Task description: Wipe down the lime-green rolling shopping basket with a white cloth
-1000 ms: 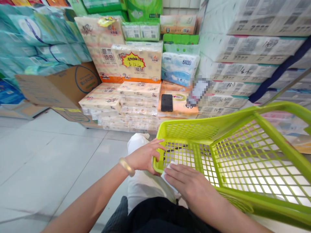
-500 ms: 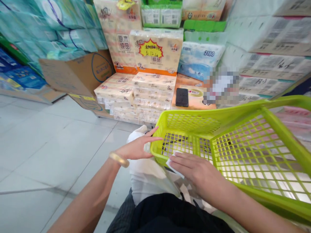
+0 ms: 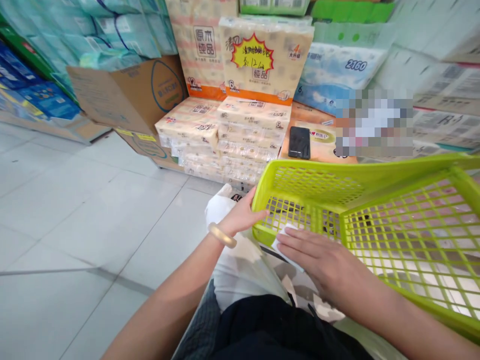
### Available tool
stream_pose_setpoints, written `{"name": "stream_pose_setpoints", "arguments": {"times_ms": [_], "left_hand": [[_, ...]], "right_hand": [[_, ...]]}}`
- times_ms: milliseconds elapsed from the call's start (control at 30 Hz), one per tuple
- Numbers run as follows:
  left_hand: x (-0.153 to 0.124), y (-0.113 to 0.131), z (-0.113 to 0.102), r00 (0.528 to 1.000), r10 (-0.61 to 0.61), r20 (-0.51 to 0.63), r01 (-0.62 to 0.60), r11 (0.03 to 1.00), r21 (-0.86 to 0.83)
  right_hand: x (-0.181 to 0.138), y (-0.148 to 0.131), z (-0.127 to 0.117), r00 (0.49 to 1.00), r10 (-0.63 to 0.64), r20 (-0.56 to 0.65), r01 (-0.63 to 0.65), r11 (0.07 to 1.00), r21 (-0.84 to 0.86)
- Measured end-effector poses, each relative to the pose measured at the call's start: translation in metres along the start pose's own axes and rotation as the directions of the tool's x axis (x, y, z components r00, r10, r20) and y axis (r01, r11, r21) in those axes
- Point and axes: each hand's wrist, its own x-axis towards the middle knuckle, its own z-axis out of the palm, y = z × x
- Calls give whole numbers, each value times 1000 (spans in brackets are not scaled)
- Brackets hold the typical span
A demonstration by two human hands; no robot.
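Observation:
A lime-green plastic mesh basket (image 3: 393, 175) lies tilted on my lap at the right. My left hand (image 3: 242, 216), a pale bangle on its wrist, rests against the basket's near left corner with its fingers curled round the edge. My right hand (image 3: 318, 257) lies flat with fingers stretched out, pressing a white cloth or tissue (image 3: 282, 239) against the basket's side. A black phone (image 3: 299, 142) lies on an orange tissue pack (image 3: 322, 145) beyond the basket.
Stacks of wrapped tissue packs (image 3: 225, 135) stand on the floor ahead, with a yellow price sign (image 3: 252, 52) on one. A cardboard box (image 3: 127, 95) leans at the left. Boxed goods fill the right. Grey floor tiles (image 3: 75, 200) spread to the left.
The view has shifted so the stacks and basket sit further right and higher. My left hand went from spread fingers beside the basket corner to curled against it. The right hand stays on the cloth.

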Motion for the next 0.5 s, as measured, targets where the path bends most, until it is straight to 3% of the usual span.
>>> {"name": "stream_pose_setpoints", "arguments": {"times_ms": [100, 200, 400, 500], "left_hand": [[4, 0, 5, 997, 11, -73, -10, 1000, 16], [2, 1, -3, 999, -10, -43, 9, 999, -31], [-2, 0, -20, 997, -74, -3, 73, 995, -71], [-3, -1, -23, 997, -79, -8, 78, 993, -84]], "right_hand": [[17, 0, 6, 1000, 6, -7, -6, 1000, -3], [40, 1, 14, 1000, -15, -16, 15, 999, 40], [29, 5, 7, 999, -29, 14, 28, 997, 71], [43, 2, 11, 999, -30, 29, 28, 997, 67]]}}
